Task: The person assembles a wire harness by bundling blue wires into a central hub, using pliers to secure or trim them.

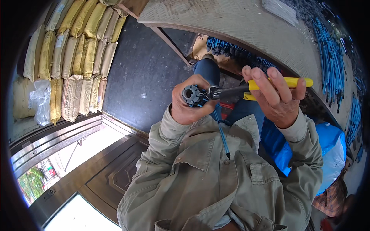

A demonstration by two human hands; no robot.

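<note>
Yellow-handled pliers [252, 85], held by the right hand [280, 101] in loosely curled fingers, point left toward the left hand [184, 111], which grips a slotted dark cylinder [198, 93] mid-scene, where a slack hold might let the tips slip and pinch skin or nick the blue strand [222, 136] hanging nearer.

1) I can read no words or numbers anywhere
2) Pale label [60, 41] on a sack [56, 61], below the top edge of the stack [90, 54]: too small for me
3) Faint reddish print [71, 92] on another sack [70, 109], at the stack's bottom edge: blurred to me
</note>
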